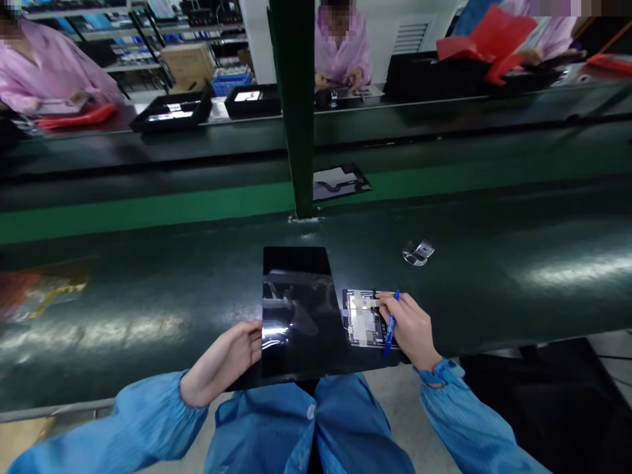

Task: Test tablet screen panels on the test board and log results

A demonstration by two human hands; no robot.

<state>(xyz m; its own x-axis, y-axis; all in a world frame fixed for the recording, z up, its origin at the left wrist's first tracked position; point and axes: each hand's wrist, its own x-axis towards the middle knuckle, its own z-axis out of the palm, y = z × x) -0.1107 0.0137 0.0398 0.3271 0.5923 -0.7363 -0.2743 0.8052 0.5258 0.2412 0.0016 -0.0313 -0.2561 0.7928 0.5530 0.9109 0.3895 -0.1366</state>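
A glossy black tablet screen panel (296, 309) stands at the front edge of the bench before me, with reflections across it. My left hand (241, 345) grips its left edge, the fingers partly hidden behind the panel. To its right lies the tablet's opened body (363, 319), showing a circuit board with strips of pale tape; the screen covers part of it. Over the right side of that board is my right hand (407, 326), fingers closed around a blue pen-like tool (391, 326). The fingertips reach the board's upper right area; exact contact is hard to see.
A green post (296, 112) rises from the bench ahead. Beyond it lies another tablet part with a dark flex cable (340, 182). A small clear plastic piece (419, 253) sits at right. Black trays (172, 110) and co-workers in pink line the far conveyor.
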